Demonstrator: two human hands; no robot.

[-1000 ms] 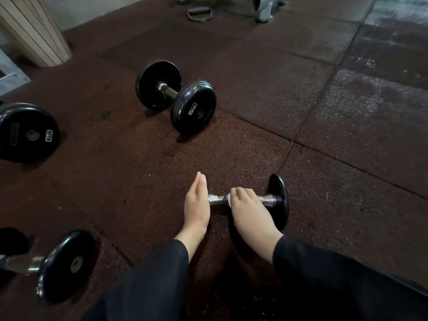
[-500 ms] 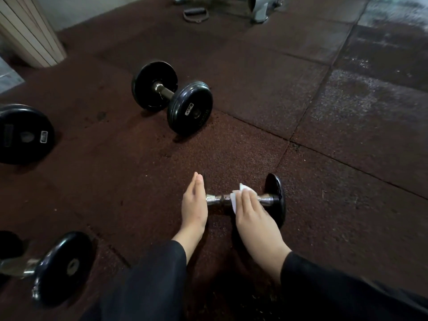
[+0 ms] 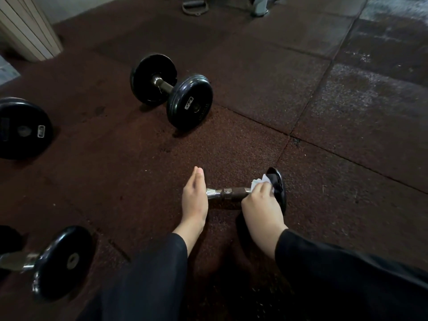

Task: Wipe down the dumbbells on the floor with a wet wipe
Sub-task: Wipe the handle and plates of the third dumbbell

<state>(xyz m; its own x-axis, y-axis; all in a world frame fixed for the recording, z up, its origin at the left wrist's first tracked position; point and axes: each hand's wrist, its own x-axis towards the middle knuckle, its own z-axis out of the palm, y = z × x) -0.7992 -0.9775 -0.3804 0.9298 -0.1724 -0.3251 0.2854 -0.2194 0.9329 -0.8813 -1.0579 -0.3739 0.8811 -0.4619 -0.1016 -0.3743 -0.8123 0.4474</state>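
A small dumbbell (image 3: 229, 193) with a chrome handle and black end plates lies on the floor in front of me. My left hand (image 3: 194, 200) stands flat with straight fingers against its left end, hiding that plate. My right hand (image 3: 261, 202) grips a white wet wipe (image 3: 259, 181) and holds it where the handle meets the right plate (image 3: 279, 188). A larger black dumbbell (image 3: 172, 91) lies further back. Another dumbbell (image 3: 58, 260) sits at the lower left, partly cut off by the frame.
A black weight plate end (image 3: 22, 128) shows at the left edge. A slatted beige panel (image 3: 27, 26) stands at the top left. A cable handle (image 3: 194, 6) and a machine foot (image 3: 260, 5) lie at the top. Brown rubber floor tiles (image 3: 347, 126) spread to the right.
My right hand has slid with the wipe along the handle from its middle to the right plate. More bare handle now shows. My left hand has stayed against the left end.
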